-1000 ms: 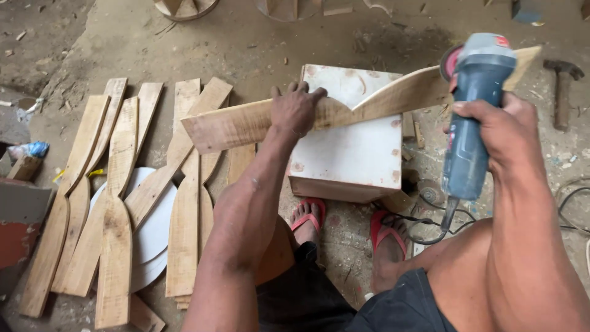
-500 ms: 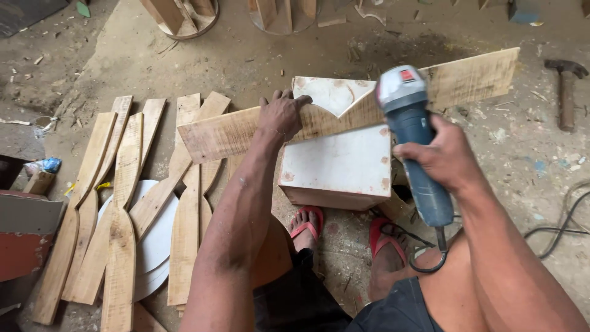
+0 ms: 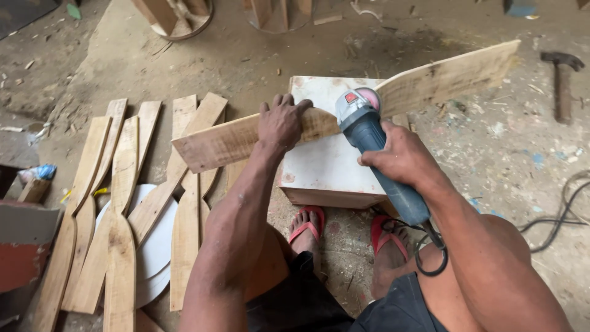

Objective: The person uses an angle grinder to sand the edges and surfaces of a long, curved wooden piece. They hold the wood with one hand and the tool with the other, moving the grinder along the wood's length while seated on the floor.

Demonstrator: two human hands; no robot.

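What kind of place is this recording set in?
Most likely a small woodworking workshop, worked at floor level. The right hand holds an angle grinder to a curved plank, cut planks lie on the dusty floor, and a hammer rests nearby.

A rough woodworking workshop: the bare, dusty concrete floor (image 3: 258,55) is littered with wood chips, curved pale wooden slats (image 3: 123,203) lie in a row at left, and a steel-headed hammer (image 3: 562,80) rests far right beside a black power cable (image 3: 562,212).
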